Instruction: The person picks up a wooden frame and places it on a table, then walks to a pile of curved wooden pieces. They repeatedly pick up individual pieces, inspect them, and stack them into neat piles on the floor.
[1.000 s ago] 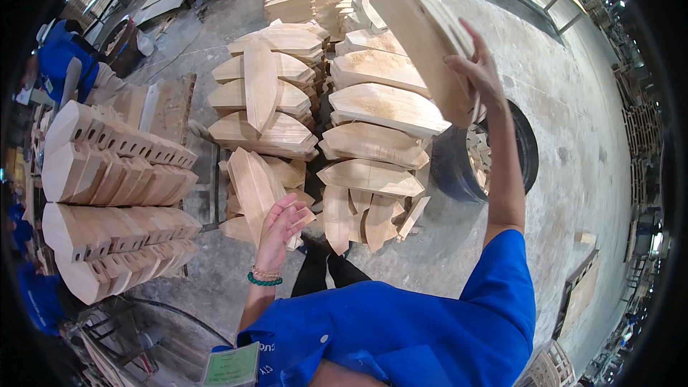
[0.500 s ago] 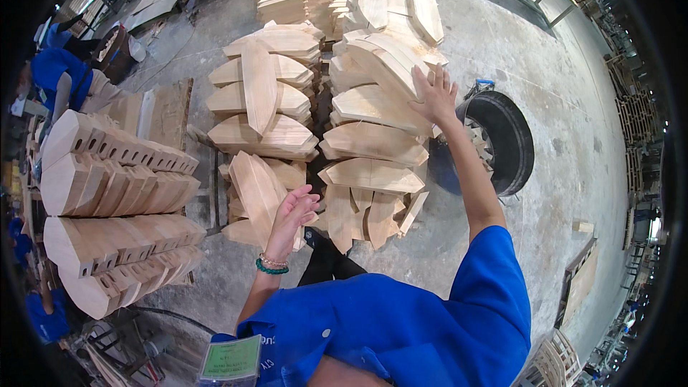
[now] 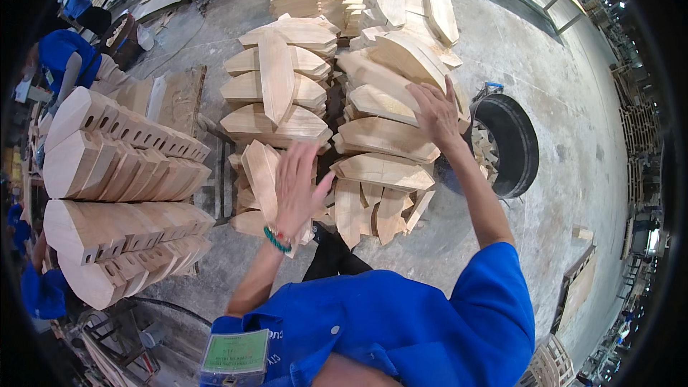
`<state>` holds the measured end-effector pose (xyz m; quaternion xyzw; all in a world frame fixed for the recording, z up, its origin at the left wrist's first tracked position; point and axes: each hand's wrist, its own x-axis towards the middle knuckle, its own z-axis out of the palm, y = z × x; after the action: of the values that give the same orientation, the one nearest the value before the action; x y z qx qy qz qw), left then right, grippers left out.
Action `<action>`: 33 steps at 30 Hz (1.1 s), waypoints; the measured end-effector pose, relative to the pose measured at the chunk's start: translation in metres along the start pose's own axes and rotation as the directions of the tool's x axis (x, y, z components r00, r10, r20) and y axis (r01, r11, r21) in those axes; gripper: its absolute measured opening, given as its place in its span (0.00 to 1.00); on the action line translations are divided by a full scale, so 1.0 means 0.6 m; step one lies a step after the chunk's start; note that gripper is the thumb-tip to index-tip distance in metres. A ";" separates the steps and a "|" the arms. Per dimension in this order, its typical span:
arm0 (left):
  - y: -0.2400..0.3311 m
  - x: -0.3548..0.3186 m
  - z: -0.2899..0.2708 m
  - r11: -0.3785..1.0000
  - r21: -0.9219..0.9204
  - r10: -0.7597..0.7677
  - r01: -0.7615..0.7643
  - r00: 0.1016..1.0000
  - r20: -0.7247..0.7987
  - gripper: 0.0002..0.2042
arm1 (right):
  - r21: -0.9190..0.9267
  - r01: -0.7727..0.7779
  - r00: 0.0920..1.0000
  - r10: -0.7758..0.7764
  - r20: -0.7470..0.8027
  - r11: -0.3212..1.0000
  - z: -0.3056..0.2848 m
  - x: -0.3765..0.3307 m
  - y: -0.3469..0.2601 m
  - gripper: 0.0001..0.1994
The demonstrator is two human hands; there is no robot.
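"What's my left side doing?"
"I see the left forearm (image 3: pixel 254 283) angled forward and the left hand (image 3: pixel 295 183) blurred, back upward, thumb (image 3: pixel 325 185) spread wide."
"And my right?"
"From my remote seat, the right forearm (image 3: pixel 481 190) stretches farther out, the right hand's (image 3: pixel 436 111) fingers (image 3: pixel 424 93) extended, 1 raised apart."

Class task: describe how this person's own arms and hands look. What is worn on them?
The left hand and right hand are ungloved. A green beaded bracelet circles the left wrist beside a thinner reddish band; no bracelet shows on the right. The right arm has a short, loose blue sleeve ending around the elbow.
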<state>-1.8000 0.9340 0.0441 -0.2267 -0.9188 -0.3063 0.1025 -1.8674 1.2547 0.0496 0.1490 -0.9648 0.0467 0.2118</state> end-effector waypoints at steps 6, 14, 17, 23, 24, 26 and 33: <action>0.025 0.139 -0.028 0.932 0.211 0.287 -0.294 0.956 0.060 0.39 | 0.166 0.279 0.953 -0.293 0.073 0.946 -0.084 0.024 -0.076 0.16; 0.005 0.104 0.046 0.993 -0.113 0.077 -0.046 0.956 0.284 0.24 | 0.309 0.206 0.970 -0.236 0.062 0.929 -0.033 0.007 -0.092 0.13; -0.008 0.103 0.055 0.995 -0.100 0.003 0.018 0.977 0.214 0.24 | 0.311 0.176 0.975 -0.210 0.078 0.934 -0.038 0.033 -0.098 0.16; -0.047 0.077 0.050 0.748 -0.582 -0.363 0.318 0.931 0.043 0.15 | 0.373 -0.348 0.908 0.409 -0.096 0.860 0.009 0.064 0.161 0.31; -0.061 0.069 0.048 0.679 -0.666 -0.396 0.310 0.918 0.024 0.14 | 0.389 -0.480 0.860 0.509 0.034 0.786 0.041 0.040 0.212 0.34; -0.079 0.043 0.023 0.508 -0.775 -0.538 0.377 0.841 0.057 0.13 | 0.423 -0.688 0.724 0.526 0.446 0.590 0.088 -0.001 0.275 0.30; -0.207 -0.118 -0.032 0.316 -0.802 -0.759 0.508 0.642 0.107 0.17 | 0.541 -0.628 0.772 0.537 0.340 0.560 0.135 -0.008 0.324 0.19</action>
<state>-1.7968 0.8091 -0.0279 0.1847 -0.6765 -0.7129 -0.0025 -1.9549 1.4282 -0.0313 -0.1141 -0.8977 0.4219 0.0559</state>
